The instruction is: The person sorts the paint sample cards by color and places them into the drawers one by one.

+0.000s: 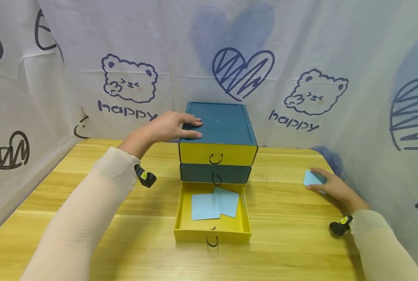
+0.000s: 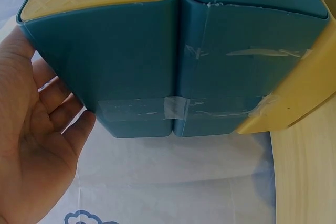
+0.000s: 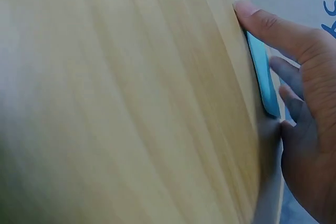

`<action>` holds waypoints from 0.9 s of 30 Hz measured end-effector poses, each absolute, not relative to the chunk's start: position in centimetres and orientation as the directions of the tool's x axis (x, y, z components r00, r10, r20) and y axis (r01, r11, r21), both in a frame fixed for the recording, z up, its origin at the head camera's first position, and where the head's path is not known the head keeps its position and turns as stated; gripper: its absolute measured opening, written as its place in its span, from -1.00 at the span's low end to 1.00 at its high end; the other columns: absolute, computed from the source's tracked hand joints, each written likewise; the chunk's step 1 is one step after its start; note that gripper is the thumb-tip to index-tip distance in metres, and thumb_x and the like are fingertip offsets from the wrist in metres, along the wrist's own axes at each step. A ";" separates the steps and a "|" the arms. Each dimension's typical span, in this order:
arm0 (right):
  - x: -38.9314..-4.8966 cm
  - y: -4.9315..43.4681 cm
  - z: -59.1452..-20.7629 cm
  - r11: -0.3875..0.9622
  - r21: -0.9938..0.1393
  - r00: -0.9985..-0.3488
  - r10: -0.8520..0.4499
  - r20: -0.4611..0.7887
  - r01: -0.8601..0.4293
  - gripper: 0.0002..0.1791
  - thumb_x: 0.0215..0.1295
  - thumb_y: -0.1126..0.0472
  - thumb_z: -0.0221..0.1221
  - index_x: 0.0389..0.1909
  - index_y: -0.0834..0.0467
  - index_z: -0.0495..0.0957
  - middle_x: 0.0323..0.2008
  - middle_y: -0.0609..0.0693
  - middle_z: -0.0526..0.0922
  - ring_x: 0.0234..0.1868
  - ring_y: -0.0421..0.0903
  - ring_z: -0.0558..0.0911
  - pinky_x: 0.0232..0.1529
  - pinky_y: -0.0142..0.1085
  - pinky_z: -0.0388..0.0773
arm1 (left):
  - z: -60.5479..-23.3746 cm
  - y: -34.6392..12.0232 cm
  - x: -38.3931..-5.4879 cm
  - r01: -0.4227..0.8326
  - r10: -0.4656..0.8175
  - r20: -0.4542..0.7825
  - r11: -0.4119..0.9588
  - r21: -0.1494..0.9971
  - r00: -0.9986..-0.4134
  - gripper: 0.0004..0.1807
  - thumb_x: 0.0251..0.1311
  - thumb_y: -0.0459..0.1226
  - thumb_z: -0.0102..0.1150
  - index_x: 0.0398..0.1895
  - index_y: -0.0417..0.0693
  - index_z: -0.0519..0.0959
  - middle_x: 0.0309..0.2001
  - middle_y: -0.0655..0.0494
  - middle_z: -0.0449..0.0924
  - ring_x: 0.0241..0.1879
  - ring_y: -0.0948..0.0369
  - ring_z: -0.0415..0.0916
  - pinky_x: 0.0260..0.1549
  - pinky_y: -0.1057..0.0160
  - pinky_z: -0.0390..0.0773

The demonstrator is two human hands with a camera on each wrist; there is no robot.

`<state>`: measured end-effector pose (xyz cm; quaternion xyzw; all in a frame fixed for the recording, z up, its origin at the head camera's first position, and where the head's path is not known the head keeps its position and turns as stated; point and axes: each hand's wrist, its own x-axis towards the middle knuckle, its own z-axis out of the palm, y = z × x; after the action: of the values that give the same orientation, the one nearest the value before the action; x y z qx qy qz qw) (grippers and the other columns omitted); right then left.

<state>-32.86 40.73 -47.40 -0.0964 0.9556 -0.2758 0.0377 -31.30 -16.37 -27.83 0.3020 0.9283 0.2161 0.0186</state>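
Note:
My left hand [image 1: 170, 127] rests on the left part of the drawer unit's blue-green top [image 1: 223, 121], fingers fairly straight. From the left wrist camera, the left hand [image 2: 37, 135] lies along the unit's taped side [image 2: 115, 61]. Far to the right, my right hand [image 1: 337, 190] pinches a light blue card [image 1: 312, 178] close over the table, thumb at one edge and fingers at the other. That card [image 3: 264, 77] shows edge-on in the right wrist view. Two more light blue cards, one [image 1: 204, 207] overlapping the other [image 1: 232, 203], lie in the pulled-out yellow bottom drawer [image 1: 212, 236].
Above the bottom drawer, the middle blue-green drawer [image 1: 194, 173] and the top yellow drawer [image 1: 196, 153] are closed, each with a black loop pull. The wooden table [image 1: 279, 242] meets a white printed cloth [image 1: 180, 47] at the back and right side.

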 end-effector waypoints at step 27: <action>-32.8 38.9 -46.2 0.870 -0.426 -0.961 -0.277 -0.002 -0.249 0.07 0.06 -0.21 0.39 0.39 0.42 0.23 0.29 0.53 0.18 0.28 0.48 0.18 0.20 0.34 0.14 | -27.9 -16.4 -31.8 0.544 0.568 0.088 0.716 0.438 -0.818 -0.29 0.20 0.25 0.15 0.37 0.19 0.43 0.40 0.23 0.30 0.44 0.11 0.09 0.35 -0.02 0.18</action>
<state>-32.82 38.95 -46.18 -0.1362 0.9663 -0.2160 0.0317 -31.80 -16.43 -27.85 0.3003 0.9258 0.2279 0.0266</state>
